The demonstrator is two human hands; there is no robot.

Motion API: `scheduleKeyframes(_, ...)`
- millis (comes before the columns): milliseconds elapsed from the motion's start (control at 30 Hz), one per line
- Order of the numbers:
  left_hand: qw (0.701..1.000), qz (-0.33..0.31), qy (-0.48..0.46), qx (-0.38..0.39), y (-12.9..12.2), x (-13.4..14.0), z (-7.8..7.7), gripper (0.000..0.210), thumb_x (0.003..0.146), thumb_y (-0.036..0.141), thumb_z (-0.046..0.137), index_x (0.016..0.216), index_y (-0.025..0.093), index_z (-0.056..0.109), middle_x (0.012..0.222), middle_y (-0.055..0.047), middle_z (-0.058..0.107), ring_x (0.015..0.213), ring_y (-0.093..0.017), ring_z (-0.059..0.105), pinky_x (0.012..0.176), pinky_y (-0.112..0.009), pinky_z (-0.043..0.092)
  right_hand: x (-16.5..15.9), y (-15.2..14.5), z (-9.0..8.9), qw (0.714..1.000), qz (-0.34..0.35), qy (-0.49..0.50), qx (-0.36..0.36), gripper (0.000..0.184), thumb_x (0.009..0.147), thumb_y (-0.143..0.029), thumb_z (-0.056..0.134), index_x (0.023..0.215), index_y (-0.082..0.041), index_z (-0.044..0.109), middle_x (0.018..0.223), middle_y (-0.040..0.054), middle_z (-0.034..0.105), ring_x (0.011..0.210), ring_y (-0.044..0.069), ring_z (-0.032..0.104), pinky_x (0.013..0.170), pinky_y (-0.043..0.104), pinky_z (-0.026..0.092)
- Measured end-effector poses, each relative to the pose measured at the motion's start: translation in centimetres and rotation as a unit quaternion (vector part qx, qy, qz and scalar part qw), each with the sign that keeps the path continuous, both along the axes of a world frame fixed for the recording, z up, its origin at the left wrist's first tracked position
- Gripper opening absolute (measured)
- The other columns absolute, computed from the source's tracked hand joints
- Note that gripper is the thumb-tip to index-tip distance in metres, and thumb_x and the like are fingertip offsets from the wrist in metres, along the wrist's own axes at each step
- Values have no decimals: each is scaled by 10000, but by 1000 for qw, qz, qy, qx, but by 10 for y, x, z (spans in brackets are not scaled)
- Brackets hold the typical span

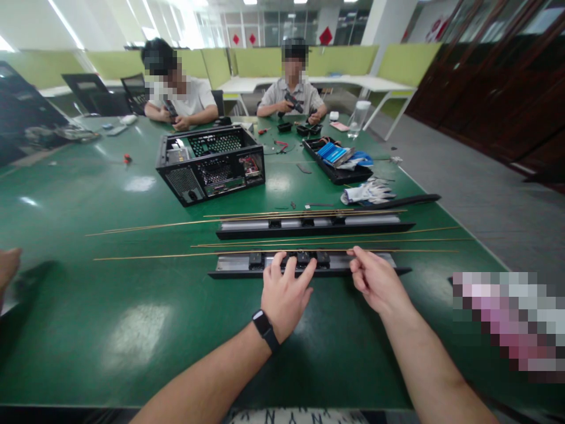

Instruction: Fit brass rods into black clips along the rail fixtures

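My left hand [286,291], with a dark watch [263,325] at the wrist, spreads its fingers over the nearer metal rail [232,263]. Its fingertips rest at the small black blocks [303,258] set along that rail; the exact contact is partly hidden. At the rail's right part, my right hand [375,277] is closed in a pinch on a thin brass-coloured rod [145,257] that lies lengthwise over the rail. More such thin rods [247,244] run roughly parallel just beyond. Behind them lies a second rail [371,220] with similar black blocks.
An open black computer case [212,162] stands beyond the rails. To its right are a black tray [348,175] with blue items, white gloves [368,192] and a long black strip [410,201]. Two people sit across the green table [88,294]; another person's hand [9,266] shows at left.
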State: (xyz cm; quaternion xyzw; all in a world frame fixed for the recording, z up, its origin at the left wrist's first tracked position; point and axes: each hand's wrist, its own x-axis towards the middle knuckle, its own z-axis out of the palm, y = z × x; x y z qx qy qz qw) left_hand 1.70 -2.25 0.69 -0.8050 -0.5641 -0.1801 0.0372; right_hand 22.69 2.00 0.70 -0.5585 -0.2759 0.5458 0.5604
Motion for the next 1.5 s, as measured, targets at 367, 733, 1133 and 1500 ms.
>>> scheduleKeyframes(367, 1000, -3, 4, 4, 0, -1, -1, 651, 840, 397, 704, 1438, 423, 446, 1313, -77, 521, 1356, -367, 336, 970, -531, 445, -1, -1, 1, 1000, -3, 1, 11, 327, 780, -428, 770, 889, -140, 656, 530, -29, 568, 268, 44, 367, 251, 156, 191)
scheduleKeyframes(733, 1000, -7, 7, 20, 0, -2, -4, 675, 822, 393, 723, 1437, 423, 446, 1301, -79, 517, 1350, -362, 337, 991, -530, 437, -1, -1, 0, 1000, -9, -9, 12, 278, 806, -394, 747, 878, -140, 663, 535, -27, 564, 270, 47, 371, 242, 161, 183)
scheduleKeyframes(1133, 1000, -6, 5, 24, -1, -1, -4, 682, 810, 390, 736, 1431, 424, 455, 1298, -83, 521, 1347, -365, 340, 998, -538, 436, -2, -1, 0, 999, 6, -36, 10, 312, 807, -429, 752, 899, -142, 674, 540, -31, 566, 269, 42, 366, 252, 164, 172)
scheduleKeyframes(1500, 1000, -9, 1, 12, 0, -1, -4, 663, 831, 383, 713, 1437, 420, 446, 1295, -78, 520, 1348, -373, 336, 991, -545, 429, -2, -1, 0, 999, 1, -35, 16, 338, 799, -455, 752, 899, -144, 669, 533, -33, 560, 269, 43, 366, 254, 158, 183)
